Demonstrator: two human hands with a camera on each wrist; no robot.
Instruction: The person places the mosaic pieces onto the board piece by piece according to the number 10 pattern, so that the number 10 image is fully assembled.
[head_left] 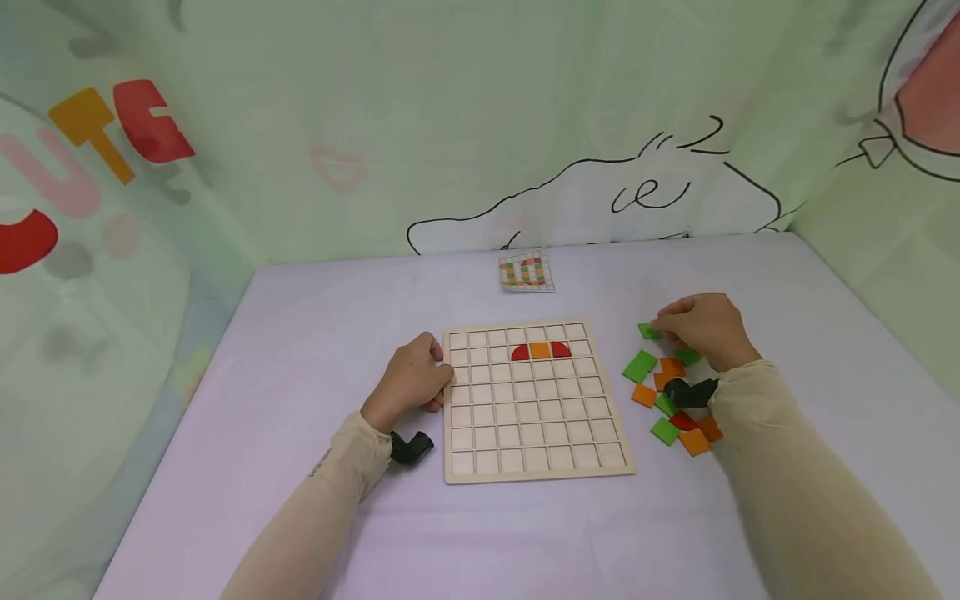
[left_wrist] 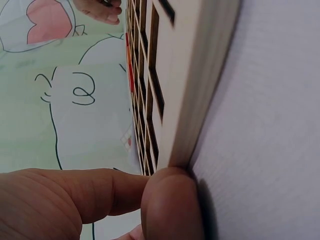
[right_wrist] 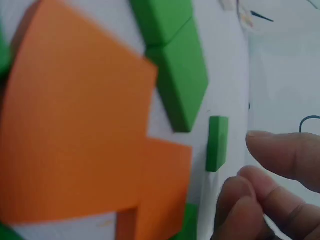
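Note:
A wooden grid board (head_left: 517, 412) lies flat, holding two red rounded tiles (head_left: 521, 353) with an orange square tile (head_left: 540, 351) between them in an upper row. My left hand (head_left: 411, 375) grips the board's left edge; in the left wrist view the thumb (left_wrist: 172, 205) presses the edge. At the right, my right hand (head_left: 708, 327) hovers beside a green tile (head_left: 650, 331). In the right wrist view its thumb and fingers are parted near that green tile (right_wrist: 217, 144) with nothing between them.
Loose green, orange and red tiles, such as an orange tile (head_left: 694, 442), lie scattered under the right wrist. A small printed pattern card (head_left: 527, 272) sits behind the board. Printed cloth (head_left: 337, 125) hangs around the white table (head_left: 525, 533).

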